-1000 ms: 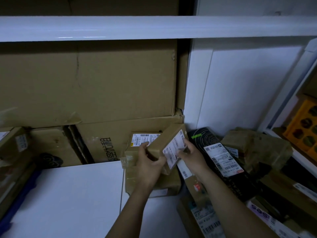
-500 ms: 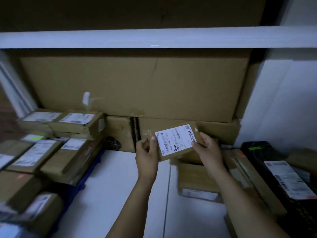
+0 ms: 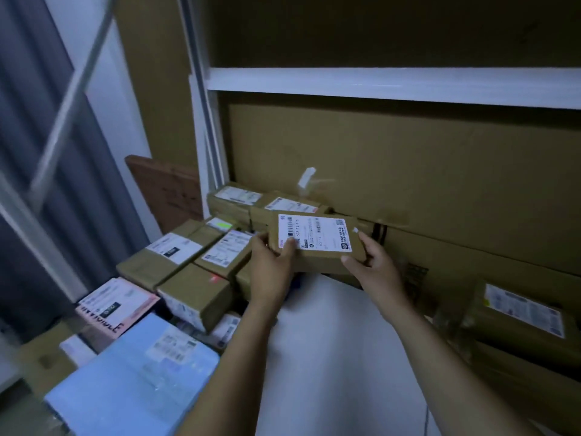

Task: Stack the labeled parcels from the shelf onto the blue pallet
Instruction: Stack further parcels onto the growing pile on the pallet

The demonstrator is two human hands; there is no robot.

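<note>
Parcel (image 3: 320,262), label (image 3: 314,232) perhaps "602 12 815"

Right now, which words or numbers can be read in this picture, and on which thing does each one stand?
"602 12 815" (last digits unsure): on the white label of the brown parcel, which the left hand and right hand hold.
Large black upside-down letters on the pink parcel: too blurred to read surely.
Labels on the other stacked parcels and the blue parcel: too small and blurred.
</note>
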